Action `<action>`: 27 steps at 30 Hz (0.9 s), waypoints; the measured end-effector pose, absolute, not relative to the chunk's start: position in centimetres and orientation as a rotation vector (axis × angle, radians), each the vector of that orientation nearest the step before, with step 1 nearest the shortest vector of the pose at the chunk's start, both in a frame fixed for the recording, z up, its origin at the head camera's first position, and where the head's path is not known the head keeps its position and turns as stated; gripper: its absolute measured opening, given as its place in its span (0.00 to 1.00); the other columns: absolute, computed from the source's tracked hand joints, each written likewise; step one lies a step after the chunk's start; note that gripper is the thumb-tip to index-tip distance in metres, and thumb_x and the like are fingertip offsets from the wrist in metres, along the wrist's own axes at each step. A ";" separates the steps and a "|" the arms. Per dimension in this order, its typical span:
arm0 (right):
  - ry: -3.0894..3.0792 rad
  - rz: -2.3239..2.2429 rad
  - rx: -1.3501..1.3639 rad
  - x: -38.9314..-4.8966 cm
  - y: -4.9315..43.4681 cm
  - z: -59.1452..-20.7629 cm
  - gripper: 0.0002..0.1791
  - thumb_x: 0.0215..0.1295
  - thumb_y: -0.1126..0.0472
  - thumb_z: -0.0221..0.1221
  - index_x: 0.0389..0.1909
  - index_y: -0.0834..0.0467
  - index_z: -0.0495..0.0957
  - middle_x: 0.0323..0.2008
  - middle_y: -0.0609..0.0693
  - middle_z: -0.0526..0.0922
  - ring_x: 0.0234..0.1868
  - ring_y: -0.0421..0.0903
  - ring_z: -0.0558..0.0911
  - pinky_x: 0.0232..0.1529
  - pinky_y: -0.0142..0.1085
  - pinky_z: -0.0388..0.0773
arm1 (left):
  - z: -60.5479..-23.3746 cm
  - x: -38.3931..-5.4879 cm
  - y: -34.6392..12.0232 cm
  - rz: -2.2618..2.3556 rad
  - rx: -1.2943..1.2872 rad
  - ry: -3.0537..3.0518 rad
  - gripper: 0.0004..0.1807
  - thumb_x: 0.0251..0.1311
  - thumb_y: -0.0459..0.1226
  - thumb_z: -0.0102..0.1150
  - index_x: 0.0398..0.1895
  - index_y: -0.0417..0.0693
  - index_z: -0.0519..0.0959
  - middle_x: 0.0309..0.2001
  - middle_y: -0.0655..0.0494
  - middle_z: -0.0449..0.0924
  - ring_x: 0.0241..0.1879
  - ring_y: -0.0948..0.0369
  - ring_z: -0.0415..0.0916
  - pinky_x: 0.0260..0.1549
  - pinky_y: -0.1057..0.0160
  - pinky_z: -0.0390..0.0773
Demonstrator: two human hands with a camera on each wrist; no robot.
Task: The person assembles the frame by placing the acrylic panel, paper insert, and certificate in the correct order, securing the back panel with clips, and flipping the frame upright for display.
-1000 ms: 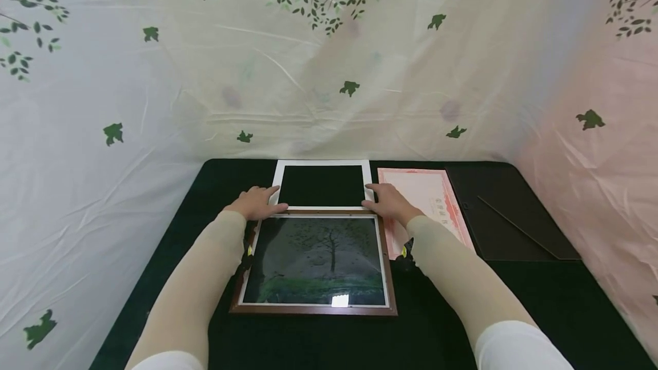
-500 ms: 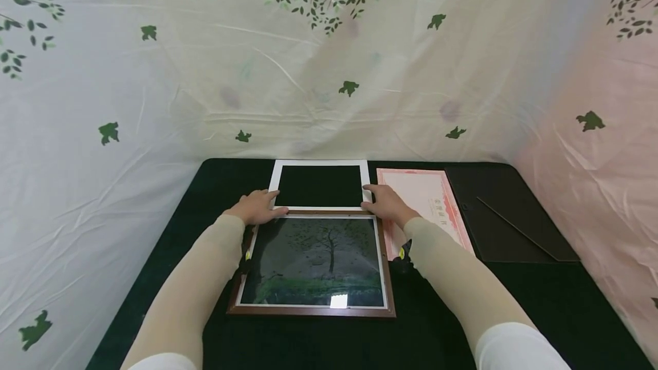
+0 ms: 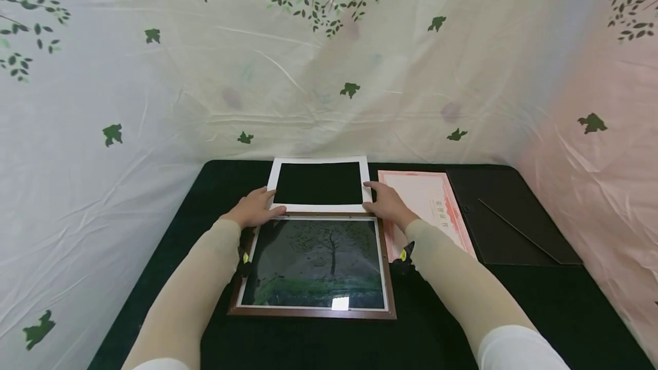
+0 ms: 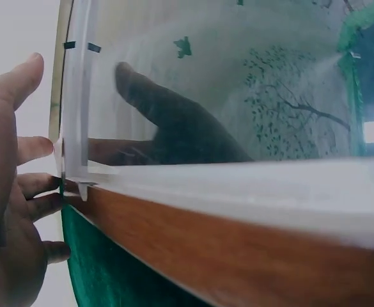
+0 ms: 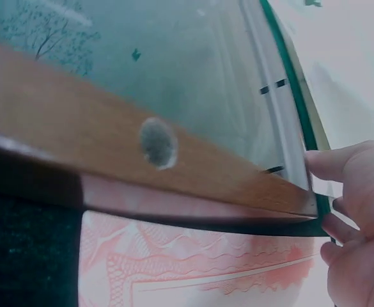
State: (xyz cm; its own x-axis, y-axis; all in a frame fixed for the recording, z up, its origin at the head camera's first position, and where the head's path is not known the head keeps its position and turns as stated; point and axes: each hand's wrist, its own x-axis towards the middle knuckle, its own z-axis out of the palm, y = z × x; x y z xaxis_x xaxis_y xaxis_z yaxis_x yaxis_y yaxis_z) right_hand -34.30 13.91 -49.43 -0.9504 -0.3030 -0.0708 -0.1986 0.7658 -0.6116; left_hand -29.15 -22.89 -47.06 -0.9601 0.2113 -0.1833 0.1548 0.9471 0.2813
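1. Pale leaf-printed curtain (image 3: 329, 113) hangs behind a table with a dark green cover (image 3: 421, 330).
2. On it, near the person, lies a brown frame (image 3: 313, 312) with a glossy pane (image 3: 308, 256) that mirrors the curtain's tree print.
3. A white border sheet (image 3: 321, 208) with an open middle is held at the frame's far side, its near edge at the far rail.
4. The left hand (image 3: 252, 208) pinches that sheet by its left edge near the close corner; the right hand (image 3: 388, 203) does likewise opposite. How far the fingers reach beneath is hidden.
5. Because the sheet looks thin, uneven pressure between the hands could bow or crease it.
6. Its near edge could snag on the frame's rail if brought across too low, perhaps nudging the frame.
7. Thumbs close to the pane could smudge it.
8. The right forearm passes over a pink-bordered sheet (image 3: 411, 181), so a dropped sleeve might drag it towards the dark board (image 3: 504, 244) beside it.
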 end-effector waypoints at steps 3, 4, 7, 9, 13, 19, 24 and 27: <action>2.785 -1.003 -0.381 -34.4 14.3 -49.2 0.36 0.63 0.55 0.62 0.71 0.50 0.61 0.68 0.56 0.65 0.68 0.56 0.65 0.63 0.54 0.65 | -46.8 -29.1 -23.0 0.411 0.290 2.914 0.47 0.64 0.64 0.45 0.73 0.39 0.55 0.72 0.34 0.50 0.69 0.39 0.52 0.63 0.37 0.56; 2.777 -1.028 -0.375 -34.5 14.4 -49.1 0.36 0.64 0.55 0.62 0.71 0.50 0.61 0.68 0.56 0.65 0.68 0.56 0.64 0.62 0.54 0.65 | -46.7 -29.1 -23.0 0.421 0.297 2.921 0.47 0.64 0.64 0.45 0.73 0.38 0.55 0.72 0.34 0.50 0.69 0.40 0.52 0.63 0.38 0.57; 2.739 -1.122 -0.369 -34.4 14.8 -48.7 0.36 0.64 0.56 0.62 0.71 0.49 0.60 0.68 0.56 0.64 0.68 0.56 0.64 0.61 0.53 0.67 | -46.5 -28.9 -23.1 0.467 0.336 2.945 0.46 0.64 0.63 0.46 0.73 0.38 0.54 0.72 0.35 0.50 0.70 0.40 0.52 0.63 0.40 0.58; 2.692 -1.226 -0.349 -34.2 15.0 -48.4 0.36 0.64 0.57 0.62 0.71 0.49 0.61 0.69 0.56 0.64 0.67 0.56 0.65 0.59 0.53 0.70 | -46.5 -28.6 -23.3 0.507 0.374 2.967 0.46 0.65 0.62 0.46 0.73 0.36 0.55 0.72 0.35 0.50 0.70 0.41 0.52 0.64 0.41 0.58; 2.562 -1.497 -0.320 -33.5 15.5 -48.0 0.35 0.64 0.61 0.62 0.71 0.49 0.62 0.70 0.54 0.61 0.65 0.56 0.68 0.54 0.51 0.74 | -46.4 -27.5 -23.5 0.598 0.428 3.017 0.46 0.65 0.62 0.47 0.72 0.35 0.56 0.73 0.35 0.49 0.70 0.42 0.51 0.64 0.42 0.58; 2.262 -1.889 -0.244 -31.0 16.6 -47.3 0.36 0.65 0.67 0.60 0.72 0.49 0.60 0.71 0.50 0.57 0.62 0.53 0.73 0.57 0.47 0.73 | -46.0 -25.2 -23.0 0.699 0.440 3.044 0.44 0.64 0.57 0.54 0.73 0.40 0.55 0.74 0.39 0.47 0.71 0.42 0.50 0.63 0.41 0.59; 2.119 -1.998 -0.244 -28.7 17.7 -47.0 0.37 0.66 0.65 0.60 0.73 0.48 0.56 0.72 0.50 0.57 0.58 0.52 0.77 0.56 0.44 0.74 | -45.9 -23.2 -22.1 0.748 0.478 3.065 0.43 0.63 0.56 0.56 0.74 0.43 0.55 0.74 0.39 0.47 0.71 0.43 0.51 0.63 0.41 0.60; 2.122 -1.963 -0.284 -27.3 18.2 -47.1 0.39 0.66 0.65 0.60 0.74 0.49 0.54 0.73 0.51 0.55 0.58 0.53 0.78 0.54 0.41 0.76 | -46.0 -21.8 -21.6 0.796 0.467 3.072 0.43 0.62 0.56 0.57 0.74 0.46 0.56 0.75 0.41 0.46 0.71 0.43 0.52 0.61 0.41 0.62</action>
State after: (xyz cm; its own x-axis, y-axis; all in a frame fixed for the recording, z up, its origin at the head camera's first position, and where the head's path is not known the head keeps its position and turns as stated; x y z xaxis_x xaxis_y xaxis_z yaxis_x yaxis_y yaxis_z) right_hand -27.28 18.16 -47.09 -0.9533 -0.2993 -0.0409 0.0176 0.0804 -0.9966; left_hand -21.81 -21.56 -46.02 -0.9555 0.2624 0.1351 0.2950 0.8347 0.4651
